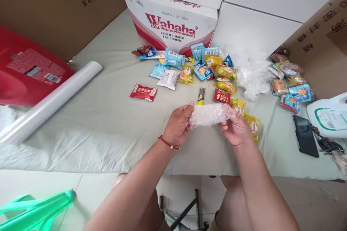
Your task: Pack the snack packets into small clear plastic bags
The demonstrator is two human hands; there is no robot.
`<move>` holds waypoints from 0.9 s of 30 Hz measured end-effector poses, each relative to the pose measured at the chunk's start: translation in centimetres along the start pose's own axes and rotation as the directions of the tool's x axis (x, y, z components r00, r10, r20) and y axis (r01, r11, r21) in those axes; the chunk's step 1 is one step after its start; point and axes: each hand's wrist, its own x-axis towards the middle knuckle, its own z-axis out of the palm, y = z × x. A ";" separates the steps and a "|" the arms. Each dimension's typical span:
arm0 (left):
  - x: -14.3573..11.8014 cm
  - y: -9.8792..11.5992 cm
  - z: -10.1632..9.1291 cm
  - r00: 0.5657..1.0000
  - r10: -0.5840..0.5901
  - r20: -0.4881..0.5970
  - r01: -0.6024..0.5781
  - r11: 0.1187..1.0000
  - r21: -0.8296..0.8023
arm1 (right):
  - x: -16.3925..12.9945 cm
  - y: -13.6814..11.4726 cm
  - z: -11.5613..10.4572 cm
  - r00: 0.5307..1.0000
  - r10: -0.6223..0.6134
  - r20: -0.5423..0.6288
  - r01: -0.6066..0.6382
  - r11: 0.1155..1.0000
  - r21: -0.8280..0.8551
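Note:
Between my two hands, above the front part of the table, is a crinkled clear plastic bag [208,114]. My left hand [179,122] pinches its left end with the thumb on top. The right end is gripped by my right hand [235,127], its fingers curled under the plastic. Just beyond the bag lie a small yellow-and-dark snack stick [201,96] and a red snack packet [221,96]. Yellow snack packets [252,126] lie beside my right hand. Another red packet [143,92] rests apart on the left.
A Wahaha water carton [173,21] stands behind a pile of snack packets [175,59]. Crumpled clear bags [251,70] lie right of it, then bagged snacks [291,79], a phone [305,135] and a white jug [329,115]. A plastic film roll [54,101] lies left.

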 end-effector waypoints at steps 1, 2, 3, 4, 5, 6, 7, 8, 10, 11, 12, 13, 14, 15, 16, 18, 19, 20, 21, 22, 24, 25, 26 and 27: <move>0.0 0.0 0.0 0.997 0.050 -0.057 -0.048 0.998 0.036 | -0.1 -0.2 0.1 1.000 0.022 -0.010 -0.022 0.999 0.033; 0.0 0.0 -0.1 0.983 0.130 -0.131 -0.118 0.988 0.096 | -0.2 -0.5 0.1 0.999 0.022 -0.032 -0.020 0.998 0.057; 0.0 0.0 -0.1 0.952 0.231 -0.199 -0.196 0.964 0.179 | -0.3 -0.6 0.1 0.998 0.005 -0.059 -0.001 0.998 0.068; -0.1 -0.1 -0.1 0.909 0.341 -0.238 -0.273 0.921 0.279 | -0.3 -0.7 0.1 0.996 -0.022 -0.087 0.028 0.997 0.070; -0.3 -0.2 -0.1 0.862 0.453 -0.229 -0.349 0.856 0.380 | -0.4 -0.8 0.1 0.993 -0.049 -0.111 0.056 0.996 0.065; -0.5 -0.5 0.0 0.817 0.552 -0.167 -0.426 0.773 0.470 | -0.4 -0.8 0.1 0.989 -0.072 -0.126 0.079 0.995 0.057; -0.8 -0.8 0.1 0.776 0.628 -0.061 -0.506 0.677 0.535 | -0.4 -0.8 0.1 0.988 -0.085 -0.129 0.092 0.995 0.049; -1.0 -1.2 0.4 0.737 0.673 0.066 -0.579 0.578 0.575 | -0.5 -0.7 0.1 0.988 -0.088 -0.124 0.094 0.995 0.043; -1.4 -2.2 0.8 0.684 0.677 0.270 -0.669 0.435 0.603 | -0.6 -0.7 0.3 0.993 -0.066 -0.098 0.071 0.996 0.047; -1.6 -2.6 1.0 0.690 0.659 0.298 -0.666 0.419 0.617 | -0.7 -0.8 0.3 0.996 -0.043 -0.081 0.048 0.997 0.055; -1.6 -3.0 1.2 0.712 0.637 0.296 -0.649 0.434 0.625 | -0.8 -0.8 0.3 0.998 -0.015 -0.062 0.019 0.998 0.066; -1.6 -3.2 1.2 0.744 0.605 0.284 -0.624 0.477 0.619 | -0.8 -0.8 0.3 0.999 0.019 -0.042 -0.016 0.997 0.078; -1.6 -3.2 1.2 0.782 0.562 0.268 -0.592 0.539 0.599 | -0.9 -0.9 0.2 0.998 0.051 -0.024 -0.049 0.995 0.091; -1.6 -3.1 1.1 0.819 0.515 0.252 -0.557 0.609 0.565 | -0.8 -0.9 0.1 0.997 0.075 -0.010 -0.074 0.992 0.103; -1.7 -2.9 1.1 0.851 0.470 0.235 -0.518 0.677 0.523 | -0.7 -0.9 -0.1 0.996 0.088 -0.005 -0.087 0.990 0.113; -1.7 -2.3 0.9 0.894 0.410 0.180 -0.446 0.776 0.446 | -0.6 -0.8 -0.5 0.998 0.059 -0.031 -0.055 0.992 0.117; -1.7 -2.1 0.9 0.904 0.405 0.138 -0.424 0.804 0.417 | -0.5 -0.6 -0.6 0.999 0.022 -0.049 -0.016 0.994 0.111; -1.7 -1.9 0.9 0.907 0.409 0.097 -0.412 0.818 0.401 | -0.5 -0.5 -0.7 0.998 -0.016 -0.056 0.021 0.995 0.099; -1.7 -1.9 0.9 0.906 0.418 0.057 -0.405 0.824 0.396 | -0.5 -0.3 -0.7 0.998 -0.049 -0.049 0.053 0.995 0.084; -1.7 -1.9 0.9 0.903 0.429 0.021 -0.401 0.825 0.399 | -0.7 -0.1 -0.7 0.997 -0.075 -0.032 0.077 0.995 0.066; -1.8 -2.2 1.1 0.889 0.456 -0.034 -0.399 0.810 0.430 | -1.2 0.4 -0.4 0.994 -0.110 0.022 0.110 0.994 0.010; -1.8 -2.3 1.1 0.878 0.475 -0.049 -0.403 0.792 0.458 | -1.6 0.6 -0.3 0.991 -0.122 0.051 0.123 0.992 -0.032; -1.9 -2.4 1.2 0.866 0.497 -0.053 -0.411 0.768 0.491 | -1.9 0.9 -0.1 0.988 -0.130 0.083 0.136 0.988 -0.078; -2.0 -2.6 1.3 0.853 0.520 -0.042 -0.424 0.739 0.523 | -2.3 1.1 0.0 0.985 -0.126 0.120 0.141 0.982 -0.127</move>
